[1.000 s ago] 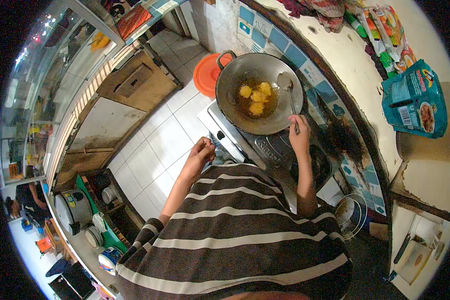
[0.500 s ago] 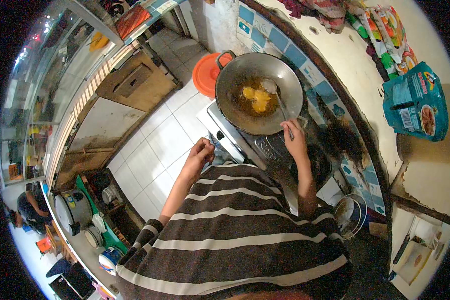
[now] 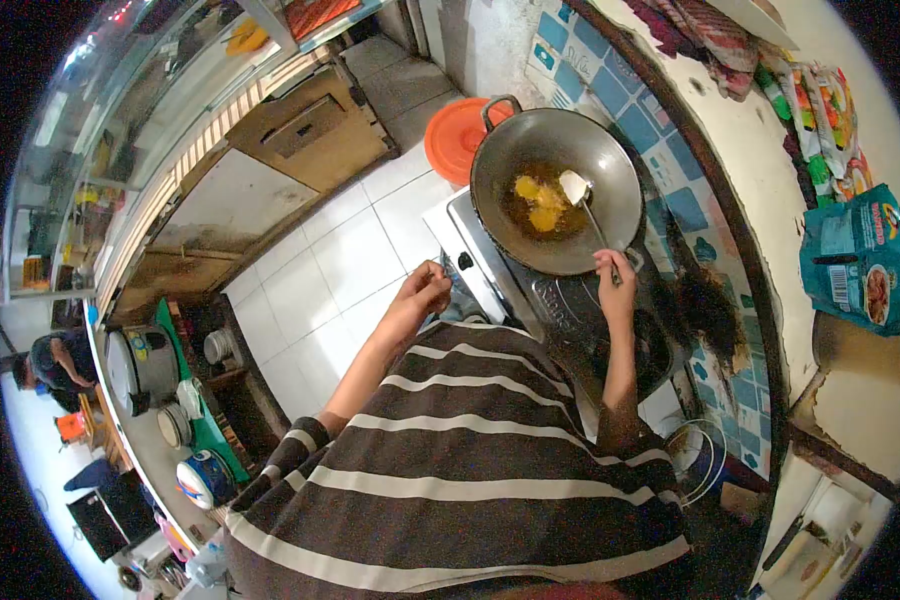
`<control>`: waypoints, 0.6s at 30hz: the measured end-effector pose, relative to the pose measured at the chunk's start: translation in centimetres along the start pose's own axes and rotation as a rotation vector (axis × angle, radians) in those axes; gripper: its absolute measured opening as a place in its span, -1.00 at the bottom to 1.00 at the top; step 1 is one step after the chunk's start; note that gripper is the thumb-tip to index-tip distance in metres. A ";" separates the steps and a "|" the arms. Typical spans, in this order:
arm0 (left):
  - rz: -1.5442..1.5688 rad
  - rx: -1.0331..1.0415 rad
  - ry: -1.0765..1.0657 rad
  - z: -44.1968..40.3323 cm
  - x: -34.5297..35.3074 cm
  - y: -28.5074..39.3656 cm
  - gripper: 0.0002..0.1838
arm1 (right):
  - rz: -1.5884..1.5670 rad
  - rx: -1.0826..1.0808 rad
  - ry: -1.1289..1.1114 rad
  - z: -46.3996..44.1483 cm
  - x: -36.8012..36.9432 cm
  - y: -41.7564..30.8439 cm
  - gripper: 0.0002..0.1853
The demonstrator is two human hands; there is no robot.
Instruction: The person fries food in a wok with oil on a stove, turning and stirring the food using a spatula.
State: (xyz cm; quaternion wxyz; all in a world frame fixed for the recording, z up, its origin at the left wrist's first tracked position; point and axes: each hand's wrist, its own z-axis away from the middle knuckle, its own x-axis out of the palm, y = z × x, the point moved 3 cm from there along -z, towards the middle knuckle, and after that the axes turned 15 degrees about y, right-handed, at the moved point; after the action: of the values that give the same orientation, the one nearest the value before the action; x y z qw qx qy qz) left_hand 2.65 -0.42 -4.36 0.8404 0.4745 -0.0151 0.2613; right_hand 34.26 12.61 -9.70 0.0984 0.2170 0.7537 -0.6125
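In the head view, my right hand (image 3: 615, 275) is closed around the handle of a metal spatula (image 3: 593, 220). Its pale, shiny blade is at the oil in a large dark wok (image 3: 610, 150), beside several golden-yellow frying pieces (image 3: 542, 207). The wok stands on a gas stove (image 3: 560, 300), tilted in my view. My left hand (image 3: 425, 290) hangs in front of my striped shirt, near the stove's white front edge. Its fingers are curled together, and nothing shows in them.
Behind the wok lies an orange round lid (image 3: 457, 140). Along the right, a ledge holds a teal packet (image 3: 858, 260) and hanging sachets (image 3: 825, 120). On the left are a wooden cabinet (image 3: 300, 130) and a rice cooker (image 3: 150, 365). Another person (image 3: 62, 365) is at far left.
The spatula blade has turned, showing a brighter face, and sits slightly away from the frying pieces. The whole view has shifted, moving the wok rightward in the picture. My left hand stays curled.
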 end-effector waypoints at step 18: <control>-0.009 -0.027 0.007 1.3 -1.6 -1.0 -0.89 | 0.134 -0.129 0.026 0.6 -0.9 1.9 -0.73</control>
State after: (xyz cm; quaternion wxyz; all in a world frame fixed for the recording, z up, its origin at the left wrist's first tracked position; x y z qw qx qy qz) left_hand 1.96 -2.54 -4.90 0.8479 0.4624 -0.0137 0.2590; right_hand 35.83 12.19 -11.14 0.1432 0.2680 0.7766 -0.5518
